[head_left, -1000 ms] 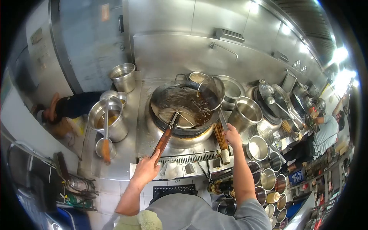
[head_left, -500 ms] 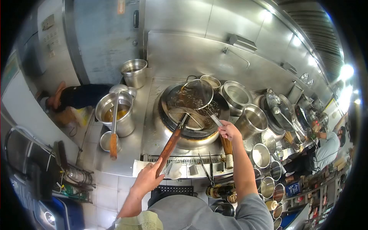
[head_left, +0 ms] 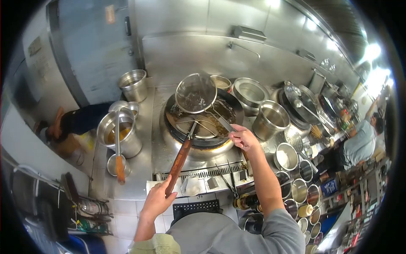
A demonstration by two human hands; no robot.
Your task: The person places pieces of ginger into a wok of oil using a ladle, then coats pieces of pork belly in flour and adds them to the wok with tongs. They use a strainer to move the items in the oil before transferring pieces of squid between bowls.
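Note:
My left hand [head_left: 159, 199] is closed round the end of a long wooden handle [head_left: 179, 160]. That handle belongs to a wire strainer [head_left: 204, 129] lying low in the front of the wok [head_left: 237, 111]. My right hand [head_left: 243, 139] grips the metal handle of a round mesh skimmer [head_left: 196, 94], which is tilted above the back left of the wok. Dark bubbling liquid shows in the wok below both tools. What the skimmer's mesh holds, if anything, is too blurred to tell.
Left of the wok stand a pot [head_left: 127, 136] with yellowish liquid and a wooden-handled ladle [head_left: 120, 169], and another pot [head_left: 133, 86]. To the right are a steel pot [head_left: 272, 119], a second wok [head_left: 305, 111] and several bowls. Two other people are at the far left and right.
The skimmer in my right hand has moved left and tilted more over the wok. The strainer stays low in the wok. The whole view has shifted, with the stove lying further left.

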